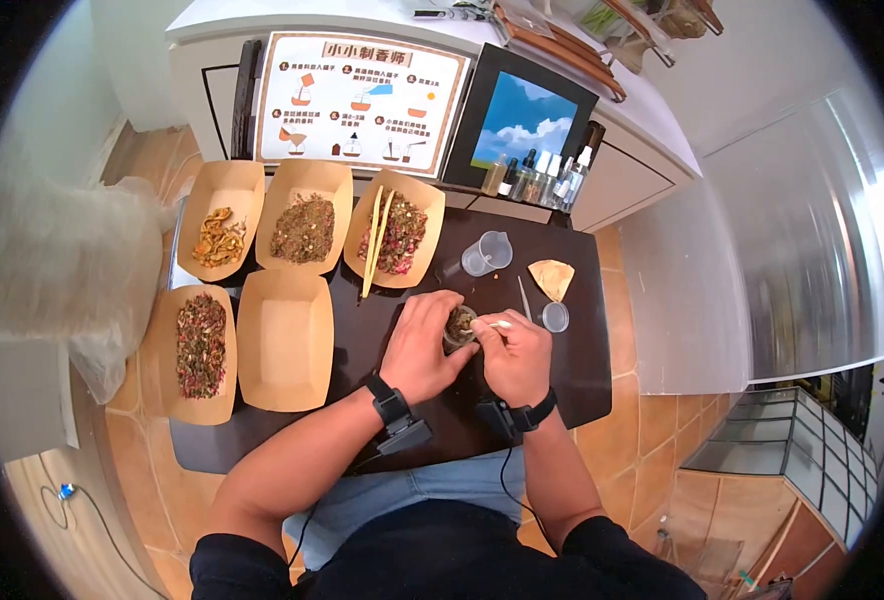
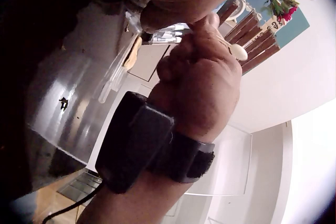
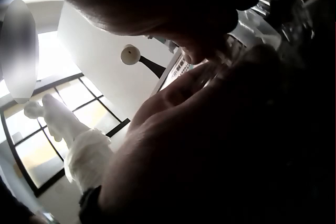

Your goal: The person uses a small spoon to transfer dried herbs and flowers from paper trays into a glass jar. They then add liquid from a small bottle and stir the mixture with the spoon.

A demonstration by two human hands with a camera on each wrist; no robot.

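On the dark table, my left hand [image 1: 425,345] curls around a small clear cup [image 1: 449,344] with brown dried herb bits [image 1: 460,322] inside. My right hand [image 1: 515,360] pinches a thin stick [image 1: 503,323] over the cup's mouth. The stick's pale rounded end [image 2: 239,51] sticks out above the right hand in the left wrist view; its lower end is hidden by the fingers. Just beyond the hands stands a clear measuring cup [image 1: 487,254]. Right of them lie a small round clear lid or dish [image 1: 555,317], a slim pale tool [image 1: 524,297] and a folded tan paper piece [image 1: 552,279].
Several brown paper trays fill the table's left side. One holds orange-brown pieces [image 1: 219,238], another ground herbs [image 1: 303,228], others reddish flower mixes [image 1: 201,345]. Chopsticks [image 1: 376,243] lie across one tray. Small bottles [image 1: 539,180] and an instruction board [image 1: 360,105] stand behind.
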